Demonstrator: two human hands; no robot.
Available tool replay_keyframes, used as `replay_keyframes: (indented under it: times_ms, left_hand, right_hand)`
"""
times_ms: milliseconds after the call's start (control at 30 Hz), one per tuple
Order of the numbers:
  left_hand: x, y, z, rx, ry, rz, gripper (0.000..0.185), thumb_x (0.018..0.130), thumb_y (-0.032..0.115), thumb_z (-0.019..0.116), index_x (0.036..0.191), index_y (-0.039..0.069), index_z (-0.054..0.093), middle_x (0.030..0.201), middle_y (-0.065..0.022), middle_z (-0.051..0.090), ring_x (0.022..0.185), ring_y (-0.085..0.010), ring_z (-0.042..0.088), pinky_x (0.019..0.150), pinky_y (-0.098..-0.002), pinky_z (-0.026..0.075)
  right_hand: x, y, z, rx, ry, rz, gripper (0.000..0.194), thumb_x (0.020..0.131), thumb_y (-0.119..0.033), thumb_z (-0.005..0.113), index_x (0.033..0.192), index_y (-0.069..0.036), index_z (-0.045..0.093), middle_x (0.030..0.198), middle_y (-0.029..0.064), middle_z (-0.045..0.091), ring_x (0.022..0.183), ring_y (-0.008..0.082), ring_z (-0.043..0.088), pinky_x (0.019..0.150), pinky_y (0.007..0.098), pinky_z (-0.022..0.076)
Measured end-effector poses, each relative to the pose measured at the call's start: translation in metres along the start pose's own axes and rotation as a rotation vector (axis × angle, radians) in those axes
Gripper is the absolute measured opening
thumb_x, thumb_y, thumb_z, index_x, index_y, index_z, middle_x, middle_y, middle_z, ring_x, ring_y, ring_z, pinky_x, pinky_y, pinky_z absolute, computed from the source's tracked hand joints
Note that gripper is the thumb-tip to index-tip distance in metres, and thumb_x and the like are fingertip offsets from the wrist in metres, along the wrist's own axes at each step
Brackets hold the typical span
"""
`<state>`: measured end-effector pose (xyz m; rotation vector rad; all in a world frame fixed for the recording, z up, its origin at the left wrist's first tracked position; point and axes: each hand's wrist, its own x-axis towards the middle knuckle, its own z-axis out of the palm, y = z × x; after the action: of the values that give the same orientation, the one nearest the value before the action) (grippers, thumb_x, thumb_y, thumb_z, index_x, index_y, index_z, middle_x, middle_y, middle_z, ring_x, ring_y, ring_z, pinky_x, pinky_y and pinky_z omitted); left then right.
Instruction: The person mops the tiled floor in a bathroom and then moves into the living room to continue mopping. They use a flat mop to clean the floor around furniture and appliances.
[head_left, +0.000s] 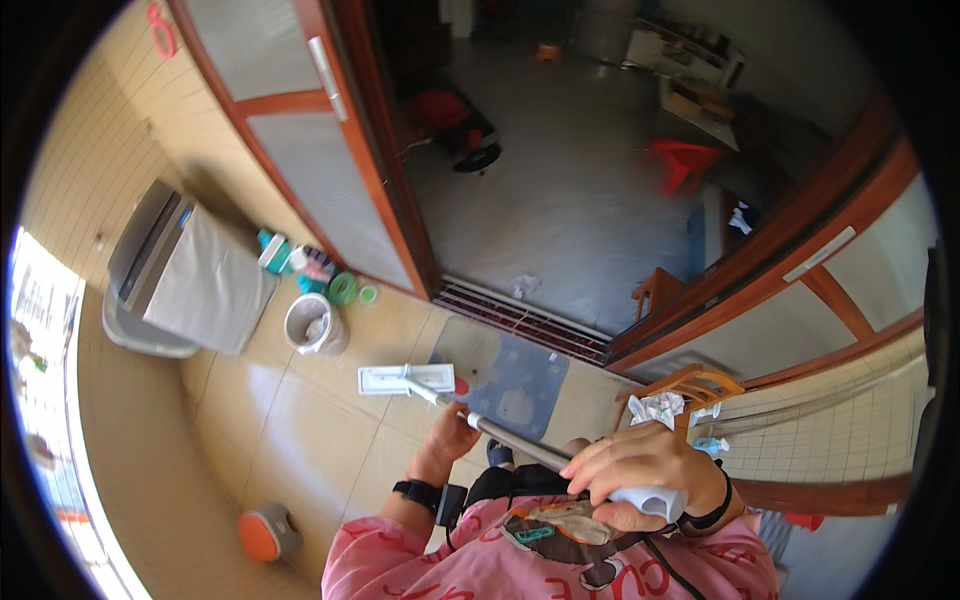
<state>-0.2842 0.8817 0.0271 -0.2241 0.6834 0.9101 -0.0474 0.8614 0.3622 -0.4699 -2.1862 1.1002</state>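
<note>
A flat mop with a metal pole (517, 442) slants across the space in front of my body. My left hand (452, 431) is closed around the lower part of the pole. Near the grey grip at the pole's upper end, my right hand (637, 469) is wrapped over it. The white rectangular mop head (390, 379) lies at the left edge of a blue-grey floor mat (544, 390); whether it touches the floor cannot be told. Its underside is hidden. A black band is on each wrist.
A white bin (311, 322) stands beside several bottles (277, 253) and a covered machine (214, 285). A sliding door track (525, 319) borders the mat. To the right is a wooden chair (697, 382); an orange-topped stool (259, 536) stands at lower left.
</note>
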Motion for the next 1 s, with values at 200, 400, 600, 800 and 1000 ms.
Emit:
replay_keyframes:
  times_ms: [200, 400, 600, 800, 1000]
  left_hand:
    - [-0.010, -0.013, -0.056, -0.234, 0.144, 0.400, 0.013, 0.088, 0.008, 0.046, 0.096, -0.002, 0.043, 0.087, -0.0112, 0.053, 0.082, -0.0240, 0.056, 0.081, -0.0343, 0.049]
    - [-0.027, -0.013, -0.156, -0.326, 0.417, 0.592, 0.013, 0.089, 0.003, 0.042, 0.096, -0.007, 0.038, 0.082, -0.0143, 0.050, 0.073, -0.0258, 0.055, 0.072, -0.0376, 0.052]
    - [-0.046, -0.058, -0.209, -0.064, 0.652, 0.512, 0.013, 0.086, 0.009, 0.049, 0.083, -0.004, 0.053, 0.070, -0.0111, 0.056, 0.062, -0.0226, 0.057, 0.054, -0.0344, 0.051]
    - [-0.103, -0.147, -0.178, -0.070, 0.381, 0.034, 0.016, 0.087, 0.013, 0.046, 0.086, -0.003, 0.051, 0.077, -0.0115, 0.059, 0.071, -0.0217, 0.062, 0.061, -0.0304, 0.056]
    - [-0.157, -0.141, -0.176, -0.076, 0.352, 0.070, 0.014, 0.084, 0.013, 0.048, 0.087, -0.001, 0.052, 0.077, -0.0105, 0.062, 0.069, -0.0202, 0.062, 0.061, -0.0295, 0.056]
  right_hand:
    - [-0.023, 0.045, 0.034, 0.411, -0.021, 0.106, 0.012, 0.074, -0.010, 0.063, 0.069, -0.007, 0.052, 0.074, 0.0083, 0.062, 0.083, 0.0279, 0.064, 0.091, 0.0452, 0.0431]
    - [-0.043, 0.089, 0.129, 0.429, -0.030, 0.118, 0.023, 0.079, -0.013, 0.062, 0.062, -0.004, 0.050, 0.072, 0.0086, 0.061, 0.083, 0.0252, 0.062, 0.091, 0.0435, 0.0418]
    - [-0.076, 0.063, 0.197, 0.211, 0.048, 0.284, 0.015, 0.079, 0.001, 0.051, 0.065, 0.004, 0.055, 0.068, 0.0137, 0.061, 0.069, 0.0246, 0.064, 0.071, 0.0327, 0.0506]
    - [-0.101, -0.022, 0.163, 0.152, 0.199, 0.550, 0.032, 0.083, -0.016, 0.047, 0.056, -0.001, 0.054, 0.049, 0.0042, 0.048, 0.061, 0.0214, 0.061, 0.073, 0.0381, 0.0500]
    - [-0.092, -0.073, 0.201, 0.062, 0.249, 0.418, 0.038, 0.083, -0.026, 0.050, 0.052, -0.006, 0.050, 0.055, 0.0080, 0.056, 0.057, 0.0212, 0.060, 0.074, 0.0384, 0.0501]
